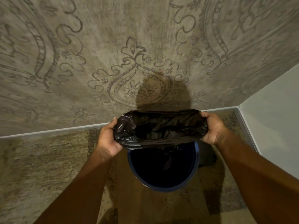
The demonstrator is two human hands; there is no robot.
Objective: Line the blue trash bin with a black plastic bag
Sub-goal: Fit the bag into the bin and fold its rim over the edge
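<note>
The blue trash bin (196,160) stands on the floor below me, its round rim showing at the near and right sides and its inside dark. Above its far half I hold the black plastic bag (160,128) stretched wide, mouth pulled open between both hands. My left hand (107,139) grips the bag's left edge. The right edge of the bag is gripped by my right hand (214,128). The bag's lower part hangs down into the bin and hides the bin's far rim.
A patterned grey wall (129,54) rises just behind the bin, with a pale baseboard (56,130) along its foot. A plain wall (275,120) closes the corner on the right. Speckled brown floor (48,167) spreads to the left and toward me.
</note>
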